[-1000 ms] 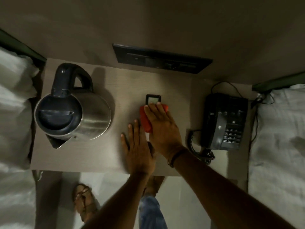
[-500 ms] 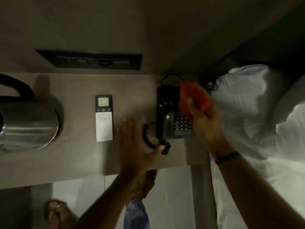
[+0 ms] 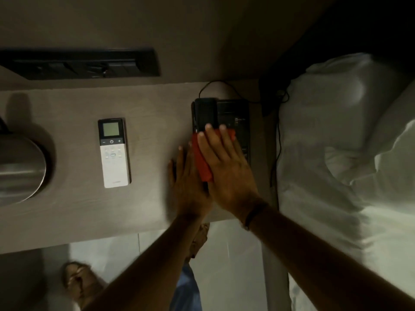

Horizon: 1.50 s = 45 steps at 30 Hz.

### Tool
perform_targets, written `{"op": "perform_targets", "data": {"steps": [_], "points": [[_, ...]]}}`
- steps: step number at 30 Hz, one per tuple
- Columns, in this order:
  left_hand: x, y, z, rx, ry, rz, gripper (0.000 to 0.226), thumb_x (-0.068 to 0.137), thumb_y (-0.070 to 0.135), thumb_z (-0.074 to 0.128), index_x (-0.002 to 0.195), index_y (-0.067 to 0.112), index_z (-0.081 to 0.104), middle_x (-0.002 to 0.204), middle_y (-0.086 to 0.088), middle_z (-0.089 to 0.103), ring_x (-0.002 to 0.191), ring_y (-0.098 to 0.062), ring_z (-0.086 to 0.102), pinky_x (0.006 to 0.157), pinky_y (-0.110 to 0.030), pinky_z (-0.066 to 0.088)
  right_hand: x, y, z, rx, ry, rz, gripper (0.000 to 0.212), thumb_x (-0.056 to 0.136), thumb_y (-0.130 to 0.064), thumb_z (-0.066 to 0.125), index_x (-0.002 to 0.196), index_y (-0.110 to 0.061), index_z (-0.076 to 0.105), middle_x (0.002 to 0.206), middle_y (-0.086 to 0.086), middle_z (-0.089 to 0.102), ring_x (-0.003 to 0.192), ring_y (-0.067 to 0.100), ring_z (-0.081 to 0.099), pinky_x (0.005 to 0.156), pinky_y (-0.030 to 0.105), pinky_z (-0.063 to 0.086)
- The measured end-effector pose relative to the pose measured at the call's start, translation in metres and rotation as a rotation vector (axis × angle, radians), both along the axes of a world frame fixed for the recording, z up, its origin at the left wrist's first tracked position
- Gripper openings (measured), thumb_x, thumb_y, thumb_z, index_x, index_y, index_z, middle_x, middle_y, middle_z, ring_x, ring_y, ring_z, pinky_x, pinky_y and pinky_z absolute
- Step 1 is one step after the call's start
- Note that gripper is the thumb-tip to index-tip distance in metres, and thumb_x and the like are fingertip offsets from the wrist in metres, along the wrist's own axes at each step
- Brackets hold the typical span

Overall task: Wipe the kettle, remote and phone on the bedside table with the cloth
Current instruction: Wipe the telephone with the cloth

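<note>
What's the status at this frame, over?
Right hand flat, pressing red cloth on desk phone. Left hand flat beside it. Nothing obstructing.

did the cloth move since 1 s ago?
Yes. The red cloth, under the right hand, now lies on the phone, right of the remote. A second ago it covered the remote.

Red cloth [image 3: 203, 162], black phone [image 3: 233, 117], white remote [image 3: 115, 162]
</note>
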<state>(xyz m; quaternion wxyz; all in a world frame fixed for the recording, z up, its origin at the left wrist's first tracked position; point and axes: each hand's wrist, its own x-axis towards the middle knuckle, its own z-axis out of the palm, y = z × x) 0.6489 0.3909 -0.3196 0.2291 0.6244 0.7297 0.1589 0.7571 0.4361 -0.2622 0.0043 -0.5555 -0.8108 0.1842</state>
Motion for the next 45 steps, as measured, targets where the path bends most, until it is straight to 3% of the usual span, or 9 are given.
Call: {"op": "perform_targets", "data": {"steps": [10, 15, 17, 20, 26, 36, 40, 42, 45], "points": [[-0.004, 0.0, 0.003, -0.098, 0.021, -0.009, 0.089, 0.103, 0.07, 0.021, 0.168, 0.008, 0.029, 0.177, -0.012, 0.026, 0.164, -0.026, 0.005, 0.133, -0.061, 0.017, 0.028, -0.06, 0.035, -0.242, 0.016, 0.101, 0.065, 0.099, -0.039, 0.039, 0.156, -0.011, 0.052, 0.164, 0.014, 0.051, 0.155, 0.037, 0.043, 0.127, 0.058, 0.036], [-0.002, 0.0, 0.001, -0.099, 0.021, -0.004, 0.114, 0.089, 0.093, 0.014, 0.169, 0.014, 0.027, 0.178, -0.011, 0.025, 0.167, -0.028, 0.008, 0.135, -0.058, 0.011, 0.056, -0.027, 0.092, -0.924, 0.792, -0.694, 0.034, 0.088, -0.035, 0.071, 0.121, -0.041, 0.066, 0.137, 0.002, 0.066, 0.121, 0.025, 0.069, 0.11, 0.056, 0.054], [-0.002, -0.002, -0.001, -0.085, -0.016, 0.077, 0.12, 0.083, 0.097, 0.034, 0.171, 0.016, 0.02, 0.176, -0.015, 0.029, 0.165, -0.027, 0.014, 0.134, -0.056, 0.014, 0.058, 0.003, 0.104, -0.698, 0.859, -0.703, 0.028, 0.095, -0.038, 0.069, 0.121, -0.048, 0.067, 0.14, -0.001, 0.065, 0.118, 0.02, 0.072, 0.108, 0.048, 0.058], [0.0, 0.0, -0.004, -0.068, -0.001, 0.12, 0.127, 0.076, 0.095, 0.056, 0.17, 0.018, 0.02, 0.173, -0.016, 0.033, 0.161, -0.024, 0.019, 0.132, -0.056, 0.019, 0.052, 0.061, 0.079, -0.1, 0.375, -0.357, 0.059, 0.104, -0.014, 0.059, 0.16, -0.027, 0.044, 0.166, 0.005, 0.049, 0.154, 0.027, 0.046, 0.127, 0.05, 0.04], [0.0, -0.002, -0.008, -0.031, 0.017, 0.104, 0.123, 0.079, 0.093, 0.056, 0.168, 0.014, 0.026, 0.171, -0.013, 0.037, 0.163, -0.025, 0.021, 0.131, -0.053, 0.018, 0.036, 0.084, 0.001, -0.024, -0.11, -0.07, 0.077, 0.104, -0.043, 0.052, 0.17, -0.021, 0.02, 0.179, 0.01, 0.017, 0.166, 0.042, 0.005, 0.133, 0.063, 0.01], [-0.001, -0.002, -0.007, -0.043, -0.041, 0.102, 0.123, 0.08, 0.097, 0.043, 0.171, 0.018, 0.018, 0.177, -0.009, 0.024, 0.165, -0.014, 0.006, 0.134, -0.055, 0.016, 0.063, -0.009, 0.0, -0.146, 0.186, -0.043, 0.072, 0.102, -0.04, 0.051, 0.166, -0.012, 0.031, 0.178, 0.013, 0.021, 0.167, 0.034, 0.009, 0.135, 0.056, 0.01], [-0.003, -0.002, -0.01, -0.057, -0.043, 0.102, 0.125, 0.079, 0.092, 0.056, 0.172, 0.023, 0.01, 0.178, -0.008, 0.021, 0.164, -0.009, 0.0, 0.134, -0.052, 0.011, 0.081, -0.012, 0.033, -0.553, 0.867, -0.816, 0.032, 0.107, -0.007, 0.053, 0.139, -0.012, 0.06, 0.155, 0.022, 0.055, 0.133, 0.025, 0.064, 0.097, 0.029, 0.063], [-0.002, -0.002, -0.01, -0.055, -0.039, 0.101, 0.124, 0.079, 0.091, 0.059, 0.171, 0.022, 0.011, 0.177, -0.009, 0.022, 0.166, -0.013, 0.004, 0.134, -0.051, 0.01, 0.091, -0.003, 0.047, -0.524, 1.054, -1.002, 0.025, 0.104, -0.014, 0.061, 0.125, -0.024, 0.068, 0.132, 0.006, 0.073, 0.122, 0.023, 0.072, 0.087, 0.027, 0.067], [0.0, -0.002, -0.011, -0.039, -0.013, 0.086, 0.123, 0.081, 0.092, 0.055, 0.17, 0.016, 0.018, 0.175, -0.012, 0.031, 0.165, -0.024, 0.017, 0.134, -0.052, 0.011, 0.081, 0.031, 0.058, -0.233, 0.998, -0.677, 0.037, 0.103, -0.027, 0.062, 0.14, -0.033, 0.063, 0.141, -0.018, 0.066, 0.135, 0.006, 0.063, 0.109, 0.029, 0.057]]}}
